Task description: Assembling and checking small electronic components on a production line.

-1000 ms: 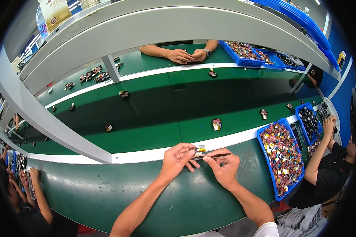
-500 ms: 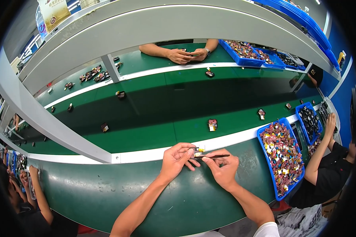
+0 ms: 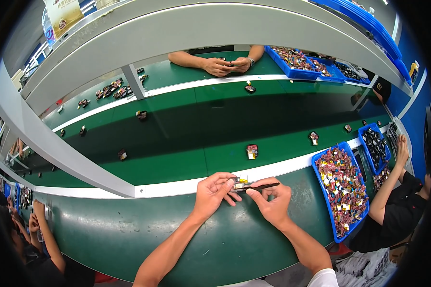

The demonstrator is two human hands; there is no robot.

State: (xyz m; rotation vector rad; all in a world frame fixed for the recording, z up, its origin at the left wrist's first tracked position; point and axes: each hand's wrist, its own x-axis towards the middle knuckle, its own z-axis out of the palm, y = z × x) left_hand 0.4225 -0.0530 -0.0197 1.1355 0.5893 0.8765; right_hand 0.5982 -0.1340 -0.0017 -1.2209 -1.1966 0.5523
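My left hand is closed on a small part with a yellow-and-white label, pinched at thumb and fingertips above the green bench. My right hand grips a slim black strip-like piece between thumb and fingers. Its left end meets the small part in my left hand. Fingers cover much of both, so their exact kind is hard to tell. Beyond my hands, a small dark part with a white and yellow label lies on the green conveyor belt.
At my right stands a blue tray heaped with small reddish labelled parts. Another blue tray holds black pieces. A grey frame post rises at left, under an overhead beam. Co-workers sit at both sides; a person's hands work opposite.
Parts on the belt have shifted slightly to the left. My hands have stayed nearly in place, the right one moving up a little with the black piece.
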